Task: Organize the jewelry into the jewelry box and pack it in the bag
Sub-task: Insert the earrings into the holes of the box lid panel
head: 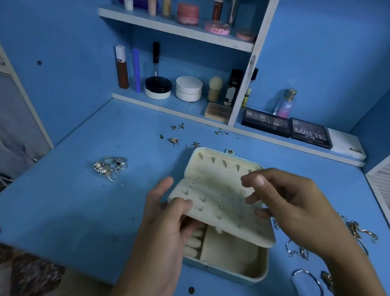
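Blue painted wooden desk [80, 207] carries a pale blue rectangular jewelry box with cream velvet lining [229, 270], standing open at frame centre. Its lid [221, 169] lies back toward 12 o'clock, showing a row of small cream hooks. A cream velvet earring panel with rows of tiny pegs [220, 209] is raised, tilted above the lower tray; below it show ring rolls and one open compartment. Left hand [165, 226] grips the panel's edge at 9 o'clock of the box, thumb on top, fingers curled beneath. Right hand [289, 203] hovers over the panel's 3 o'clock side, fingers loosely bent, thumb and forefinger apart; whether the lower fingertips touch the panel's edge cannot be told. A cluster of silver rings [110, 166] lies at 9 o'clock, well apart from the box. Small gold stud earrings [174, 141] are scattered at 11 o'clock, near the lid. A thin silver chain [296, 251] lies just beside the box at 3 o'clock; a gold link chain [362, 233] lies further out, partly behind the right wrist. A silver wire bangle [308, 290] rests at 4 o'clock. White shelves [175, 28] at 12 o'clock hold cosmetics tubes, jars and dark eyeshadow palettes [287, 127].
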